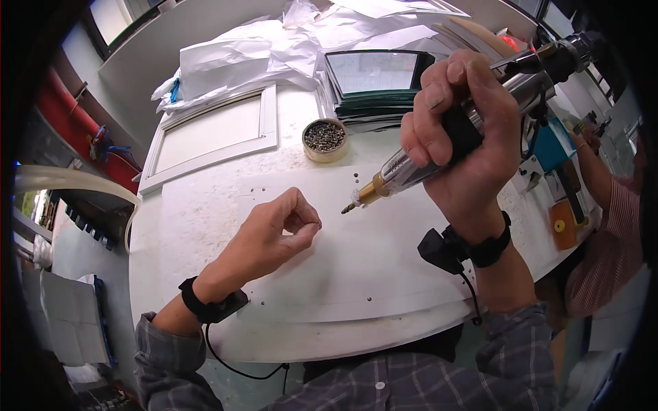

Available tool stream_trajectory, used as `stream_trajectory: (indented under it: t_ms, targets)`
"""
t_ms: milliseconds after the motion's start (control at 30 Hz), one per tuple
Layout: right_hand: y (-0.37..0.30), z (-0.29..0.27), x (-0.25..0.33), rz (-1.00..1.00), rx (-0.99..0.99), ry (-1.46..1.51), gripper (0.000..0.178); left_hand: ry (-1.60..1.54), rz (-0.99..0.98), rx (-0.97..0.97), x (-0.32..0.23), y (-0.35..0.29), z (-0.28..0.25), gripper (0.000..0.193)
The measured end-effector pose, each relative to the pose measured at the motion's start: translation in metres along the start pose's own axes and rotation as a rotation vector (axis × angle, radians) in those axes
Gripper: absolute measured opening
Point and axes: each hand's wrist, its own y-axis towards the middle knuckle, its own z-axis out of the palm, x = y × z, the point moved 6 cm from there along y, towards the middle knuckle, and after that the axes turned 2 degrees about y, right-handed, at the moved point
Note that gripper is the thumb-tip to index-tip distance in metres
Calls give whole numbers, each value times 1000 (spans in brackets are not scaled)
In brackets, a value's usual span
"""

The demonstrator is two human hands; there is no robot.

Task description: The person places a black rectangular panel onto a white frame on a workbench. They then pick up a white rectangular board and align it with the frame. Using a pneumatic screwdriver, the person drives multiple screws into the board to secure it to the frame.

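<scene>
My right hand point(473, 130) grips a silver power screwdriver point(406, 171) with a brass-coloured nose, held tilted above the white sheet point(370, 257) on the table. Its bit points down and left, toward my left hand point(274, 229). That hand is over the sheet with thumb and index finger pinched together; whatever may be between the tips is too small or hidden to make out. Beyond the two hands stands a round tub point(325, 156) filled with small metal screws. A few loose screws lie on the sheet, one point(369, 299) near its front edge.
At the back left lies a white rectangular frame point(269, 122). A stack of dark-edged panels point(377, 107) sits behind the tub, beside crumpled white sheeting point(250, 65). Another person's arm point(598, 171) is at the far right, near an orange block point(563, 225). Cables hang from both my wrists.
</scene>
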Motion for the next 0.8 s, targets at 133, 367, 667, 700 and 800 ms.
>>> stream_trajectory:
  t_ms: [133, 367, 667, 700, 800]
  targets:
    - [0, 25, -17, 56, 42, 95, 26, -448, -29, 17, 19, -24, -5, 12]
    - [1, 49, -38, 58, 106, 191, 28, -638, 31, 9, 35, -37, -13, 19]
    - [5, 61, -50, 76, 154, 190, 28, -679, 28, 6, 44, -42, -17, 21]
    - [5, 62, -51, 79, 155, 185, 28, -686, 24, 7, 44, -43, -18, 22]
    - [6, 63, -54, 82, 165, 176, 28, -680, 11, 9, 45, -43, -19, 22]
